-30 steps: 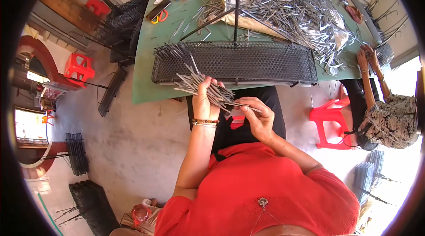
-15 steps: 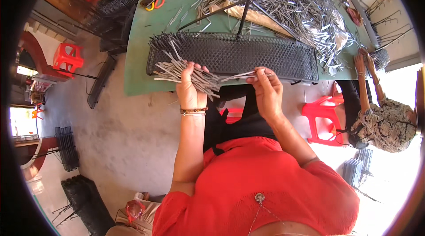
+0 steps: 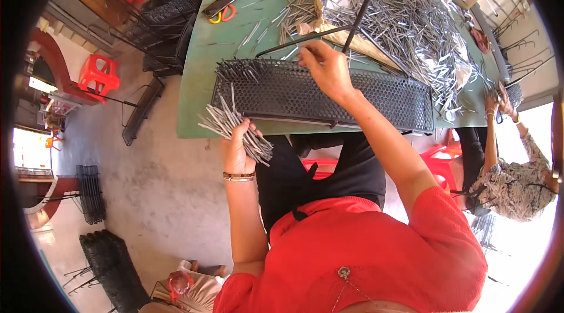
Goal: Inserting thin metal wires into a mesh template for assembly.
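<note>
A loose bundle of thin grey metal rods (image 3: 223,120) is gripped in my left hand (image 3: 239,151), in front of the table's near edge. Its rods fan out up and to the left, and shorter ends stick out below the fingers. My right hand (image 3: 329,72) is over the far side of a black perforated metal shelf (image 3: 352,92), next to a black bar. Its fingers are curled; whatever they may hold is hidden. On the shelf's left end lies a cluster of short black pieces (image 3: 242,70).
A big heap of metal rods (image 3: 405,31) covers the right of the green table (image 3: 197,86). Orange-handled scissors (image 3: 223,14) and a dark phone (image 3: 222,2) lie far left. Another person's hands (image 3: 499,104) work at the right edge. Red stools (image 3: 98,75) stand on the floor.
My right hand has moved up and away from the bundle to over the shelf; the rods it pinched no longer show. My left hand still grips its bundle, now slightly lower.
</note>
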Motion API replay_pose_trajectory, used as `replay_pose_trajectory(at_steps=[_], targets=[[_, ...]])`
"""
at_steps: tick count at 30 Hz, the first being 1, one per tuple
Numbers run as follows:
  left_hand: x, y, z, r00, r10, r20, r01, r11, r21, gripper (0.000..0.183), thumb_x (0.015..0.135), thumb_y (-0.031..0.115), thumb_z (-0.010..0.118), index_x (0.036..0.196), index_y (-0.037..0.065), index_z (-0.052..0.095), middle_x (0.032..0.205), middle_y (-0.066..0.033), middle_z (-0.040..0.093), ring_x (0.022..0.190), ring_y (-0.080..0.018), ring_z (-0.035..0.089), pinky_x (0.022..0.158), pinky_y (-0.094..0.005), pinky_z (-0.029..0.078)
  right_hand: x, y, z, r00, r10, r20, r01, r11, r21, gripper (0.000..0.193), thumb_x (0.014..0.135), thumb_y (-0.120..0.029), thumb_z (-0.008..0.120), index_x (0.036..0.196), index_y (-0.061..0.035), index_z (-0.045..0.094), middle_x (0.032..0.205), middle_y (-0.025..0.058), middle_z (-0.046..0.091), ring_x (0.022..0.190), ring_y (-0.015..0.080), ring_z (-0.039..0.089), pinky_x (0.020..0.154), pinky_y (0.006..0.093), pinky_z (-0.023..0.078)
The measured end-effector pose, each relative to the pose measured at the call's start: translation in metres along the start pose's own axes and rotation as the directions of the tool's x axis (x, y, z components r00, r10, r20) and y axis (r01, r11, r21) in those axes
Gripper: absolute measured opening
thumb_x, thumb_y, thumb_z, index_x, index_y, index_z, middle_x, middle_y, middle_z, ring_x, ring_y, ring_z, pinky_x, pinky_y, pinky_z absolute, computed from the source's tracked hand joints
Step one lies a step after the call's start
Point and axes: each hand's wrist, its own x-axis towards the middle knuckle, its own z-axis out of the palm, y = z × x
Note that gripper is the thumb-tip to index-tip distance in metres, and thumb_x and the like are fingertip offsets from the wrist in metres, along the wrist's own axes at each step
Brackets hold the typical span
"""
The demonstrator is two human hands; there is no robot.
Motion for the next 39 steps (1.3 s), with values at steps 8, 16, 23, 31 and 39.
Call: replay_pose_trajectory(at_steps=[8,16,23,31,39], targets=[[0.031,0.03,-0.04,0.981,0.16,-0.11,-0.147,0.982,0.119,0.013,0.081,0.008,0.063,0.093,0.002,0.058,0.078,-0.0052,0.059,0.07,-0.0153,0.057,0.064,-0.0319,0.052,0.025,0.014,0.027,0.982,-0.186,0.024,0.187,0.963,-0.195,0.016,0.086,-0.011,0.061,0.092,0.0033,0.06,0.071,0.0203,0.063,0.064,0.0339,0.063,0.057,0.0377,0.049],[0.072,0.046,-0.08,0.938,0.245,-0.244,-0.197,0.958,0.207,0.024,0.079,0.005,0.063,0.101,-0.006,0.059,0.086,-0.0073,0.063,0.068,-0.0132,0.057,0.061,-0.0295,0.05,0.034,0.016,0.036,0.97,-0.197,0.142,0.235,0.909,-0.344,0.015,0.084,-0.011,0.064,0.089,0.0033,0.062,0.072,0.0185,0.065,0.063,0.0297,0.065,0.057,0.0359,0.05],[0.07,0.042,-0.075,0.955,0.216,-0.204,-0.158,0.951,0.266,0.029,0.074,0.0,0.06,0.102,-0.005,0.059,0.093,-0.0108,0.065,0.065,-0.0137,0.057,0.059,-0.0275,0.05,0.034,0.012,0.038,0.963,-0.202,0.178,0.255,0.895,-0.366,0.017,0.084,-0.015,0.06,0.082,0.0016,0.061,0.066,0.022,0.06,0.064,0.0401,0.059,0.059,0.045,0.048],[0.05,0.029,-0.081,0.955,0.142,-0.262,-0.073,0.964,0.257,0.026,0.076,0.004,0.062,0.1,-0.004,0.061,0.074,-0.0061,0.059,0.064,-0.0159,0.057,0.059,-0.0292,0.049,0.025,0.02,0.038,0.963,-0.156,0.222,0.234,0.892,-0.388,0.017,0.081,-0.015,0.065,0.087,0.0009,0.066,0.074,0.0177,0.065,0.066,0.0321,0.065,0.062,0.0368,0.051],[0.016,0.014,-0.081,0.898,0.241,-0.368,-0.179,0.964,0.195,0.023,0.076,-0.001,0.059,0.099,-0.003,0.058,0.079,-0.0074,0.06,0.065,-0.0154,0.057,0.059,-0.0281,0.049,0.02,0.014,0.041,0.932,-0.202,0.3,0.307,0.882,-0.358,0.016,0.08,-0.014,0.067,0.085,0.0012,0.066,0.074,0.0171,0.066,0.066,0.0312,0.065,0.062,0.036,0.051]])
